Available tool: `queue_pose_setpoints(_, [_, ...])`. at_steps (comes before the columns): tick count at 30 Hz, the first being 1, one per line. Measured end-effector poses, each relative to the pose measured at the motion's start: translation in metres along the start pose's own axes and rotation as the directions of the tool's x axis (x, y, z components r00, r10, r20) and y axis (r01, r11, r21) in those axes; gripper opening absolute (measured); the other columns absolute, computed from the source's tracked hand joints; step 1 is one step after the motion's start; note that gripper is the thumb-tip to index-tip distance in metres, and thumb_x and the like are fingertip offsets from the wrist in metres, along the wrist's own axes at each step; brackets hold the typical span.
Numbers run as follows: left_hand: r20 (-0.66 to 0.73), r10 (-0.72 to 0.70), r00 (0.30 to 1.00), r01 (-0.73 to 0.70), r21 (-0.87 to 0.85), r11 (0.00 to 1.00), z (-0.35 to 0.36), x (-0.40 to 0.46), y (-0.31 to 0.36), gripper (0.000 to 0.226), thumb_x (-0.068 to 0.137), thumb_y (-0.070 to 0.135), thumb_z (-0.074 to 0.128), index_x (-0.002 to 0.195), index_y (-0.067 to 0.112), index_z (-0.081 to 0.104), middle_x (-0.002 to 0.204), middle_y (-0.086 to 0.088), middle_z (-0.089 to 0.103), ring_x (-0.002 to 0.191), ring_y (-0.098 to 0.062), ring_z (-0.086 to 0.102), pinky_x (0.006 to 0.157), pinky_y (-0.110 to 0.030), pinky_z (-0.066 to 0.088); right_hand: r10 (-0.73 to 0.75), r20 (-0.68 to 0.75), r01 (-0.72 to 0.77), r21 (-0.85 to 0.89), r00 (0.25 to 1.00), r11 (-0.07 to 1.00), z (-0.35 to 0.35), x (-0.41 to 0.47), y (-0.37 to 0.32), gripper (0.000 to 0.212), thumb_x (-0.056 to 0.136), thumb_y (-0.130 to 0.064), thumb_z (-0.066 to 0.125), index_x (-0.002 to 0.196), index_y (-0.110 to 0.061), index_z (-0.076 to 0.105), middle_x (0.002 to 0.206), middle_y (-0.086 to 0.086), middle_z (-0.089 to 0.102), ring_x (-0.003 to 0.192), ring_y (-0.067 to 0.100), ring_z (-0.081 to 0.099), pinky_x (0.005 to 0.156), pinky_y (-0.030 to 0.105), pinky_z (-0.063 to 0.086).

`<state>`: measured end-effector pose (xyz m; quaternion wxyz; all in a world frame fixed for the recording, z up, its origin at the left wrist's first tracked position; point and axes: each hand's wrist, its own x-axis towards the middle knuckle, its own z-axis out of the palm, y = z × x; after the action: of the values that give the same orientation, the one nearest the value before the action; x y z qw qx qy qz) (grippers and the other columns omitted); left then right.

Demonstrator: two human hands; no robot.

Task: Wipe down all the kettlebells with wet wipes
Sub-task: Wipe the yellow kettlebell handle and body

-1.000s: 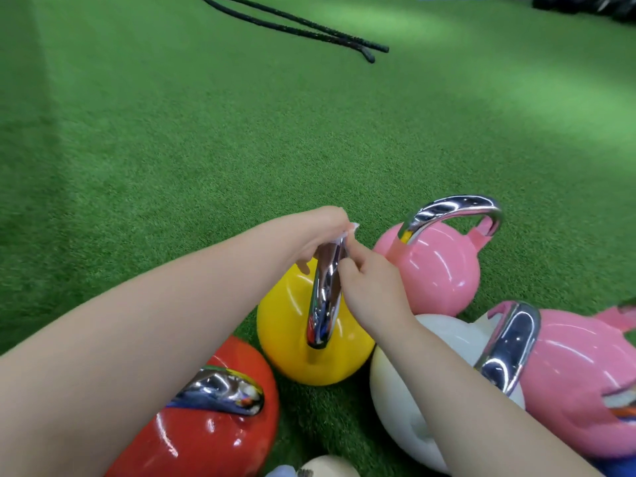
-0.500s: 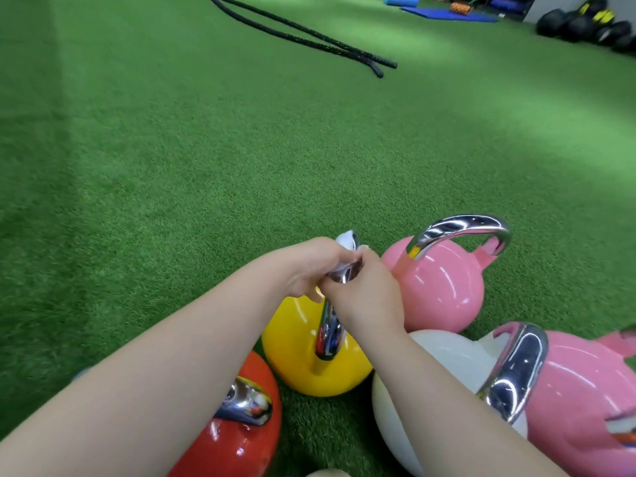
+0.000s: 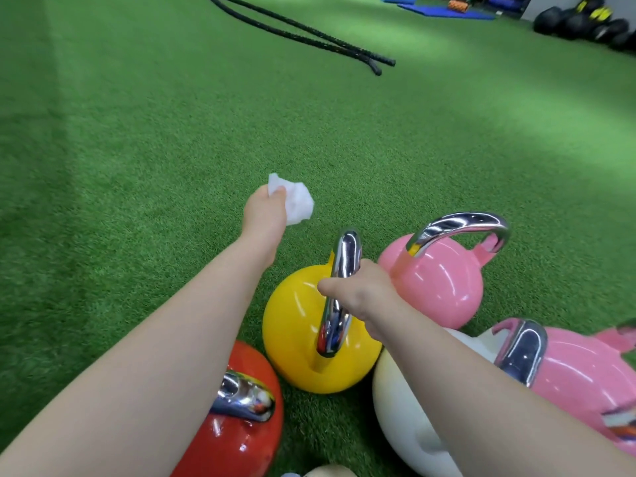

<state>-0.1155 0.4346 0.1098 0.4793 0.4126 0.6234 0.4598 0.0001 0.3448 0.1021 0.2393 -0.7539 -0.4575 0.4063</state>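
The left hand (image 3: 265, 215) is raised over the green turf (image 3: 137, 166), to the far left of the kettlebells, its fingers curled round a crumpled white wet wipe (image 3: 296, 201) that sticks out past the thumb and on the right side of the hand. The wipe touches no kettlebell here.

The right hand (image 3: 361, 294) grips the chrome handle (image 3: 339, 290) of the yellow kettlebell (image 3: 299, 325), fingers wrapped round it from the right and the thumb crossing the near face of the bar. The yellow kettlebell stands upright on the turf in the middle of the group.

Just right of it, and a little farther, stands a pink kettlebell (image 3: 444, 284) with its chrome handle arched on top. Nearer and to the right is a white kettlebell (image 3: 399, 401), partly covered by the right forearm, touching the yellow one. A second pink kettlebell (image 3: 578, 370) sits at the right edge, beside the white one; a striped label shows on its near side, but the writing is too small and cut off to read. At the near left is a red kettlebell (image 3: 241, 442), partly hidden by the left forearm.

Far off on the turf lie two black battle ropes (image 3: 309, 32). At the far right are a blue mat (image 3: 444, 12) and a cluster of dark balls (image 3: 585, 24), some with yellow markings. No brand names are legible anywhere.
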Motion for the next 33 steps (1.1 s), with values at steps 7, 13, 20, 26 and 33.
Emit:
queue_pose_setpoints(7, [-0.006, 0.257, 0.966, -0.255, 0.125, 0.959, -0.001, 0.004, -0.002, 0.023, 0.099, 0.022, 0.035, 0.103, 0.016, 0.057, 0.098, -0.003, 0.057, 0.088, -0.021, 0.050, 0.076, -0.031, 0.036, -0.063, -0.006, 0.058, -0.316, 0.998, 0.947, -0.005, 0.001, -0.001, 0.034, 0.066, -0.033, 0.065, 0.066, -0.020, 0.034, 0.062, -0.003, 0.044, 0.052, 0.016, 0.041, 0.046, 0.027, 0.028])
queue_pose_setpoints(13, [0.208, 0.341, 0.917, -0.389, 0.265, 0.883, 0.003, 0.001, -0.007, 0.026, 0.100, 0.019, 0.035, 0.103, 0.010, 0.059, 0.088, -0.002, 0.054, 0.075, -0.016, 0.045, 0.062, -0.027, 0.031, -0.180, 0.122, 0.217, -0.506, 0.976, 0.835, -0.027, -0.004, -0.006, 0.031, 0.070, -0.034, 0.067, 0.069, -0.020, 0.039, 0.069, -0.004, 0.051, 0.069, 0.021, 0.053, 0.062, 0.031, 0.042])
queue_pose_setpoints(20, [0.333, -0.191, 0.923, 0.029, 0.435, 0.900, 0.017, 0.009, -0.027, 0.028, 0.097, 0.020, 0.037, 0.071, 0.015, 0.047, 0.074, -0.005, 0.045, 0.064, -0.015, 0.039, 0.063, -0.028, 0.031, -0.330, 0.311, 0.449, -0.708, 0.891, 0.545, -0.051, 0.015, -0.005, 0.037, 0.067, -0.038, 0.069, 0.067, -0.025, 0.035, 0.072, -0.007, 0.046, 0.074, 0.018, 0.048, 0.052, 0.029, 0.030])
queue_pose_setpoints(26, [0.424, -0.109, 0.899, -0.272, 0.735, 0.621, 0.014, -0.006, -0.006, 0.031, 0.096, 0.006, 0.034, 0.065, 0.011, 0.037, 0.064, 0.000, 0.034, 0.063, -0.016, 0.039, 0.057, -0.022, 0.036, -0.343, 0.427, 0.541, -0.743, 0.836, 0.393, -0.065, 0.034, -0.008, 0.027, 0.065, -0.041, 0.069, 0.081, -0.027, 0.052, 0.081, -0.009, 0.057, 0.090, 0.016, 0.048, 0.069, 0.035, 0.046])
queue_pose_setpoints(33, [0.451, -0.079, 0.889, -0.327, 0.745, 0.581, 0.001, -0.060, -0.003, 0.040, 0.103, 0.024, 0.021, 0.115, -0.001, 0.049, 0.108, -0.022, 0.056, 0.103, -0.036, 0.054, 0.087, -0.042, 0.043, -0.250, 0.397, 0.456, -0.852, 0.883, 0.257, -0.079, 0.065, -0.014, 0.027, 0.055, -0.047, 0.074, 0.074, -0.033, 0.060, 0.093, -0.008, 0.064, 0.094, 0.016, 0.057, 0.070, 0.031, 0.051])
